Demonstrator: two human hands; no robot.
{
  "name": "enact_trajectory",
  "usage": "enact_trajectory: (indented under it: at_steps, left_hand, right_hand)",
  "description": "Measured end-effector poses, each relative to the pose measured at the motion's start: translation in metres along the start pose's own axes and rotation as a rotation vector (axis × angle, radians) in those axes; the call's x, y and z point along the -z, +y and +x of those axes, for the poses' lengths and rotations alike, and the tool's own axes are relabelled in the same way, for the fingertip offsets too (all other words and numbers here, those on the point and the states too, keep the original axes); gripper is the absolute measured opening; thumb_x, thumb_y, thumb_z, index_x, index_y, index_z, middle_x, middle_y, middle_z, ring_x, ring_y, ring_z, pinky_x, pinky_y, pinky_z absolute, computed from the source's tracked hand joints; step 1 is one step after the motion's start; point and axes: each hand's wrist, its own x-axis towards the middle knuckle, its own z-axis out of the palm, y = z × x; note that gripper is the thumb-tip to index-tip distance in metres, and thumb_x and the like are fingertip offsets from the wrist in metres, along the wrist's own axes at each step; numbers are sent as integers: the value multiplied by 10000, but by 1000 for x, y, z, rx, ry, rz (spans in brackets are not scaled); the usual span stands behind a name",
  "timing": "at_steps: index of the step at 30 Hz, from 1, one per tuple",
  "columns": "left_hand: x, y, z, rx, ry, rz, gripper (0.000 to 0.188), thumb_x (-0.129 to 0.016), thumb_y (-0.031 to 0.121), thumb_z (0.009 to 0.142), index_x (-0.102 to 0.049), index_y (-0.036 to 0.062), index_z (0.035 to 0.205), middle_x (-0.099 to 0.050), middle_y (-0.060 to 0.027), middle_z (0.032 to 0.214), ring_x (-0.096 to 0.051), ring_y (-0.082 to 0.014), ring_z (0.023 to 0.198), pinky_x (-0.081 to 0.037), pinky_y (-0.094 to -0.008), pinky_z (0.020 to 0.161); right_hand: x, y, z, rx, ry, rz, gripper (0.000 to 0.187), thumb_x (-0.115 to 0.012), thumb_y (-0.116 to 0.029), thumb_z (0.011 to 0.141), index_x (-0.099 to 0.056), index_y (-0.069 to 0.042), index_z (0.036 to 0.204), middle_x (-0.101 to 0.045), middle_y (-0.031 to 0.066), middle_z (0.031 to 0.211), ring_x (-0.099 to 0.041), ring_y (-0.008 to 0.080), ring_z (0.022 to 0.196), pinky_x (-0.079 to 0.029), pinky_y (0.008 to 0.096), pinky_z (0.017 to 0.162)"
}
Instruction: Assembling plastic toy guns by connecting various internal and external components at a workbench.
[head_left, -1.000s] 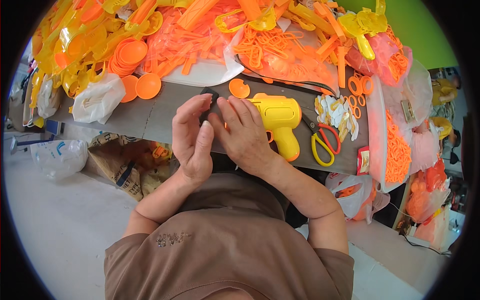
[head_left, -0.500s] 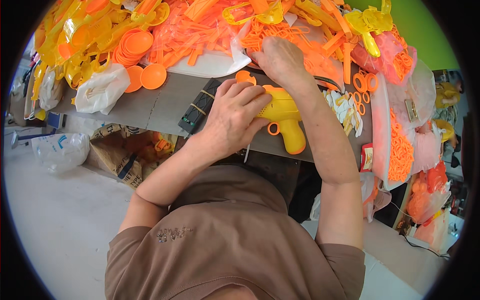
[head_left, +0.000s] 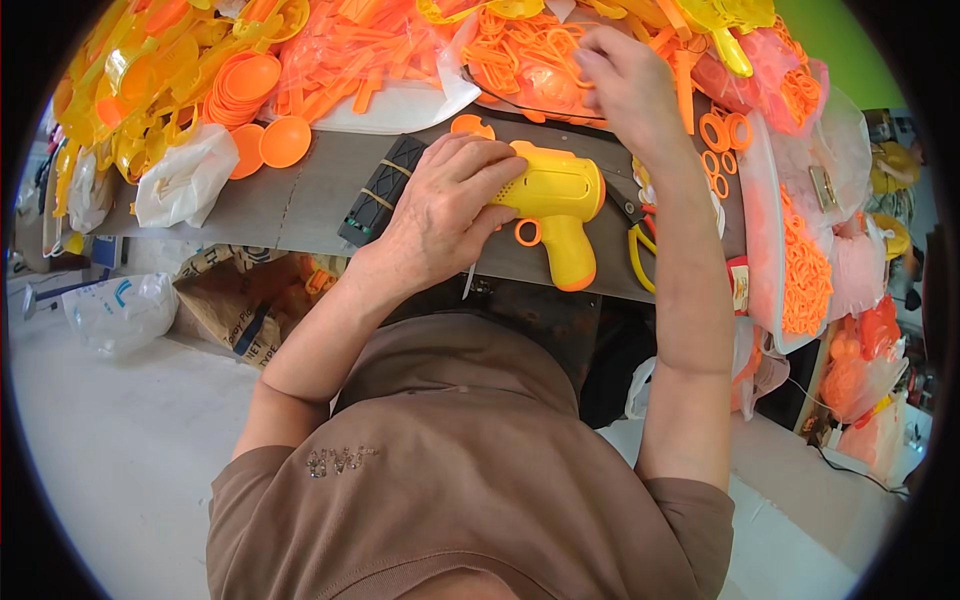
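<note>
My left hand (head_left: 440, 200) is closed around the front end of a yellow toy gun (head_left: 555, 190). The gun has an orange trigger ring (head_left: 528, 232) and lies on its side on the grey table. My right hand (head_left: 628, 85) is raised beyond the gun, beside a heap of orange clip-like parts (head_left: 515, 55). Its fingers look curled but are blurred, and whether they hold anything is unclear. Under my right forearm lies a cutting tool (head_left: 640, 250) with yellow and red handles, partly hidden. A black ribbed part (head_left: 385, 190) with rubber bands round it lies left of my left hand.
Orange discs (head_left: 285, 142), a white bag (head_left: 185, 175) and heaped yellow parts (head_left: 130, 60) fill the far left. Orange rings (head_left: 712, 130) lie at the right, next to a tub (head_left: 765, 270) of small orange pieces. A thin black cord (head_left: 540, 112) crosses the far side.
My right hand has moved right, away from the far side of the gun. The cutting tool's handles now show under the forearm. My left hand keeps its hold on the gun.
</note>
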Motion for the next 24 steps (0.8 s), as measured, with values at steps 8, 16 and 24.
enact_trajectory:
  at_steps: [8, 16, 24]
  left_hand:
    - [-2, 1, -2, 15, 46, -57, 491, -737, 56, 657, -565, 0, 1113, -583, -146, 1033, -555, -335, 989, -431, -429, 897]
    - [-6, 1, 0, -57, 27, -46, 449, -711, 57, 670, -639, 71, 1113, -584, -119, 1036, -557, -314, 981, -440, -417, 877]
    - [4, 6, 1, -105, -122, 130, 486, -692, 53, 673, -646, 96, 1155, -567, -134, 1127, -535, -332, 1049, -434, -443, 914]
  right_hand:
    - [14, -23, -89, 33, -195, 109, 106, -617, -30, 842, -643, 32, 925, -551, 52, 782, -547, 147, 670, -440, 261, 623]
    - [6, -31, -96, 88, -84, -71, 60, -610, -8, 805, -627, -13, 861, -544, 96, 779, -587, 263, 698, -463, 338, 620]
    - [-7, -35, -103, 150, 39, -176, 30, -585, -13, 777, -577, -41, 772, -509, 91, 754, -575, 301, 605, -452, 395, 515]
